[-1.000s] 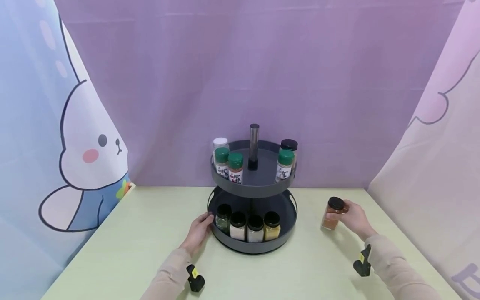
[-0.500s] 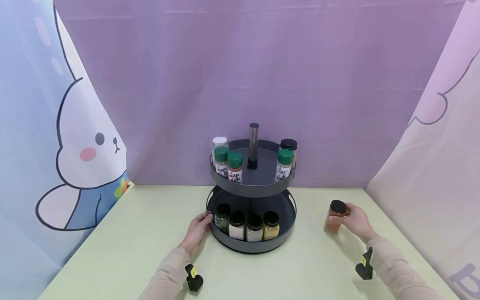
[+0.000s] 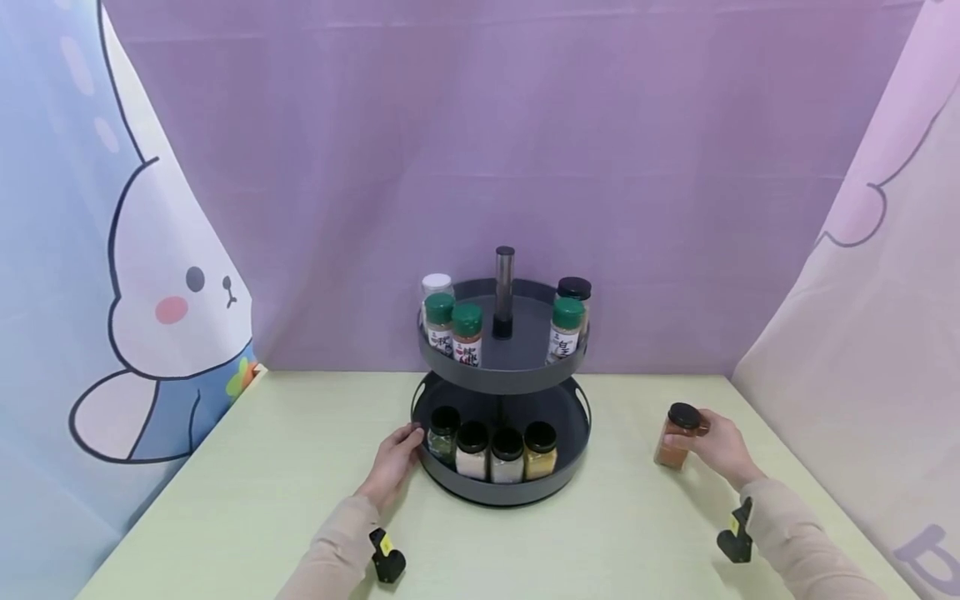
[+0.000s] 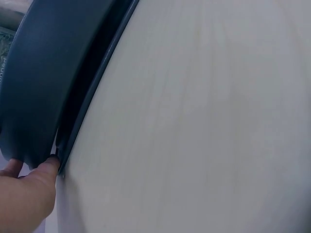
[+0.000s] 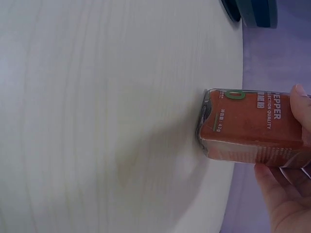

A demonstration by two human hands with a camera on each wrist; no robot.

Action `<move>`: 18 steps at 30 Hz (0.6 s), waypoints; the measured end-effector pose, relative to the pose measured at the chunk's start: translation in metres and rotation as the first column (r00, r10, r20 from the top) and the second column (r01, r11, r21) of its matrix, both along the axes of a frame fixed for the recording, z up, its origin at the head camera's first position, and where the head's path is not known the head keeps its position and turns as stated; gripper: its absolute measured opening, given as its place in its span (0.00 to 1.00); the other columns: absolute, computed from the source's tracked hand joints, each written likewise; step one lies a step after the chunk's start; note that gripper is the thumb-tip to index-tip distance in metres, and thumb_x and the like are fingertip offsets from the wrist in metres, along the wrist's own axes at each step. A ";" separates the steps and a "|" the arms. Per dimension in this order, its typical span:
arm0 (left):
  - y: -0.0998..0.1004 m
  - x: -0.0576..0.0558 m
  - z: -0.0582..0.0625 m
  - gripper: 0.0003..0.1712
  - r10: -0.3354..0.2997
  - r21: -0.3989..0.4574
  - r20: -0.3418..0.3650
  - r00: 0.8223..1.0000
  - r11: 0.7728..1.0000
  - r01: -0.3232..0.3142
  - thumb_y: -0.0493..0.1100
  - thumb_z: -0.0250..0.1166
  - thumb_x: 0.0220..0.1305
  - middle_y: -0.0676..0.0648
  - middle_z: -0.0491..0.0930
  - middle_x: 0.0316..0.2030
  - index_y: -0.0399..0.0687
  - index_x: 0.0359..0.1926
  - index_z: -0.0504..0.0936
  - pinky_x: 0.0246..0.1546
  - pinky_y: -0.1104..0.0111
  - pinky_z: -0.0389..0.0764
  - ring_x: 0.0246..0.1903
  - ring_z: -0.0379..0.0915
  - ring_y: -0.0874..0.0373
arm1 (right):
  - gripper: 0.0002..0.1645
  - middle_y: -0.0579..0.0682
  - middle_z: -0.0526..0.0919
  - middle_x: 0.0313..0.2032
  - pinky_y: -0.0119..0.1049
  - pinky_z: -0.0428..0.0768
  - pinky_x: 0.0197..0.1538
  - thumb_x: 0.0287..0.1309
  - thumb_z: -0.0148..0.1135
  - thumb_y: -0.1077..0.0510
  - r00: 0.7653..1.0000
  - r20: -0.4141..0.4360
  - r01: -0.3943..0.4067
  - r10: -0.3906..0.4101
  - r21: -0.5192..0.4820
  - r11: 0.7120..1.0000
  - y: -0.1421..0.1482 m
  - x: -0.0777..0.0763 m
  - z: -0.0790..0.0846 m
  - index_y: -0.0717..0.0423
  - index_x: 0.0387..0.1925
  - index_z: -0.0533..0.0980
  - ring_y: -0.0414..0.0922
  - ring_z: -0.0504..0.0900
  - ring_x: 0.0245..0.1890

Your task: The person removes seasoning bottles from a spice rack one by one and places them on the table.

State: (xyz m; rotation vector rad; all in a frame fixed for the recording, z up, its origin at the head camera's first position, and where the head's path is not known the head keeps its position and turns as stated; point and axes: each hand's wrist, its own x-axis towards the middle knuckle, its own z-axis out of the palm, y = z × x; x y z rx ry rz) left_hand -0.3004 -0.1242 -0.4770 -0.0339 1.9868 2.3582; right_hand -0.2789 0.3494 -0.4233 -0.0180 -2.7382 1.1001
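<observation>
The pepper jar [image 5: 248, 124] has shifted slightly rightward, away from the two-tier rack [image 3: 502, 382]; the right hand [image 3: 718, 446] curls its fingers around it near the tabletop [image 3: 622, 533]. The left hand [image 3: 396, 460] pinches the lower tray's rim. Best keep the jar upright, grip snug.

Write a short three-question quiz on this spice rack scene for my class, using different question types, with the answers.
1. Multiple choice: what does the left hand touch? a) the white-lidded jar b) the lower tray c) the purple backdrop
2. True or false: the right hand holds a jar of green leaves.
3. Count: how many jars show on the upper tray?

Key: 1 b. 2 False; it holds a jar of reddish powder. 3 Five.
</observation>
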 end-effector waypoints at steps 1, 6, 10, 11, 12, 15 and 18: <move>0.000 0.000 0.000 0.29 -0.001 -0.002 0.000 1.000 1.000 0.001 0.37 0.47 0.70 0.24 0.48 0.66 0.21 0.64 0.52 0.67 0.48 0.50 0.65 0.44 0.37 | 0.40 0.75 0.76 0.45 0.54 0.76 0.43 0.45 0.70 0.49 1.000 0.001 0.001 -0.001 0.000 1.000 0.000 0.000 0.000 0.76 0.50 0.68 0.63 0.74 0.44; -0.001 0.001 0.001 0.30 -0.006 -0.002 0.003 1.000 1.000 0.006 0.38 0.47 0.71 0.24 0.48 0.66 0.22 0.65 0.51 0.67 0.47 0.50 0.65 0.43 0.36 | 0.40 0.75 0.76 0.46 0.55 0.76 0.44 0.45 0.69 0.47 1.000 0.004 -0.002 0.002 -0.007 1.000 0.003 -0.002 -0.003 0.75 0.50 0.68 0.64 0.74 0.45; -0.001 0.001 0.001 0.30 -0.006 0.003 0.003 1.000 1.000 0.006 0.38 0.47 0.71 0.24 0.48 0.66 0.22 0.65 0.50 0.67 0.47 0.49 0.65 0.43 0.36 | 0.41 0.76 0.75 0.48 0.57 0.76 0.45 0.46 0.69 0.47 1.000 0.008 -0.002 0.002 -0.018 1.000 0.005 -0.003 -0.004 0.75 0.51 0.67 0.65 0.73 0.46; 0.000 0.001 0.002 0.30 -0.005 0.004 0.005 1.000 1.000 0.005 0.38 0.47 0.71 0.24 0.48 0.66 0.22 0.65 0.50 0.68 0.47 0.49 0.66 0.43 0.37 | 0.41 0.76 0.75 0.48 0.58 0.76 0.45 0.46 0.69 0.46 1.000 0.011 -0.002 0.002 -0.021 1.000 0.005 -0.003 -0.004 0.76 0.51 0.67 0.66 0.73 0.47; 0.000 0.001 0.002 0.30 -0.005 0.006 0.006 1.000 1.000 0.005 0.38 0.47 0.71 0.24 0.48 0.66 0.22 0.65 0.50 0.68 0.47 0.49 0.66 0.43 0.37 | 0.42 0.76 0.75 0.48 0.58 0.76 0.45 0.46 0.69 0.46 1.000 0.014 -0.001 0.002 -0.022 1.000 0.005 -0.002 -0.004 0.76 0.51 0.67 0.66 0.73 0.47; 0.000 0.001 0.002 0.30 -0.002 0.011 0.006 1.000 1.000 0.002 0.37 0.47 0.71 0.24 0.48 0.66 0.22 0.65 0.50 0.68 0.48 0.49 0.66 0.43 0.37 | 0.43 0.77 0.74 0.49 0.59 0.76 0.46 0.46 0.69 0.46 1.000 0.018 0.000 0.000 -0.020 1.000 0.005 -0.002 -0.004 0.77 0.51 0.66 0.67 0.72 0.47; 0.001 0.001 0.002 0.29 0.004 0.015 0.007 1.000 1.000 -0.004 0.37 0.47 0.70 0.25 0.49 0.66 0.22 0.65 0.51 0.68 0.48 0.49 0.66 0.44 0.38 | 0.43 0.77 0.73 0.49 0.59 0.76 0.45 0.46 0.69 0.46 1.000 0.017 -0.001 0.001 -0.015 1.000 0.005 -0.002 -0.004 0.77 0.51 0.66 0.67 0.72 0.47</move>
